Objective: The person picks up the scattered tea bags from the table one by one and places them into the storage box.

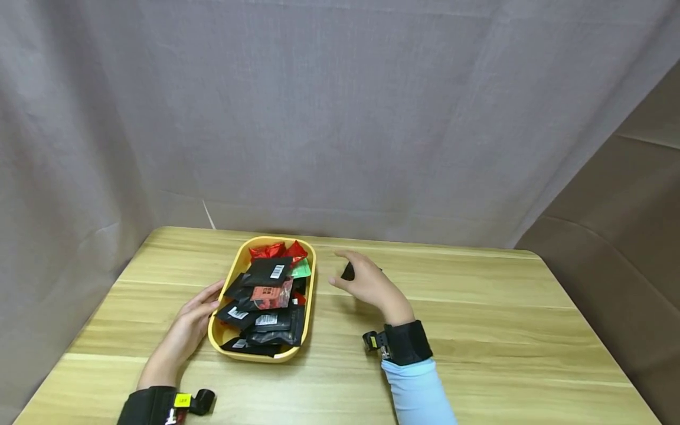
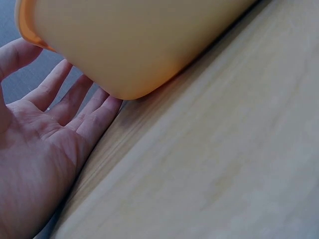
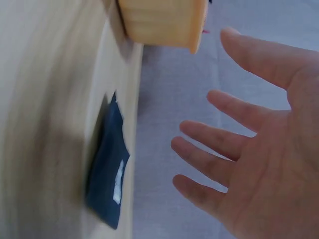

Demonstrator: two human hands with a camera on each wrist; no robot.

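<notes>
A yellow tub (image 1: pixel 314 274) is filled with small black packets (image 1: pixel 268 271), some with white barcode labels. My left hand (image 1: pixel 192 321) is at the tub's left side, and its extended fingertips meet the wall (image 2: pixel 124 45) in the left wrist view. Right of the tub, my right hand (image 1: pixel 369 283) hovers with fingers spread and nothing in its grasp. Below it a single black packet (image 3: pixel 110 169) with a white label lies on the table, mostly hidden by the hand in the head view.
Red shiny wrappers (image 1: pixel 268 251) and a green packet (image 1: pixel 301 269) show at the tub's far end. Everything stands on a wood-grain table (image 1: pixel 478 307). Grey cloth (image 1: pixel 340 118) hangs behind the table's far edge, and brown cloth (image 1: pixel 611 218) hangs at the right.
</notes>
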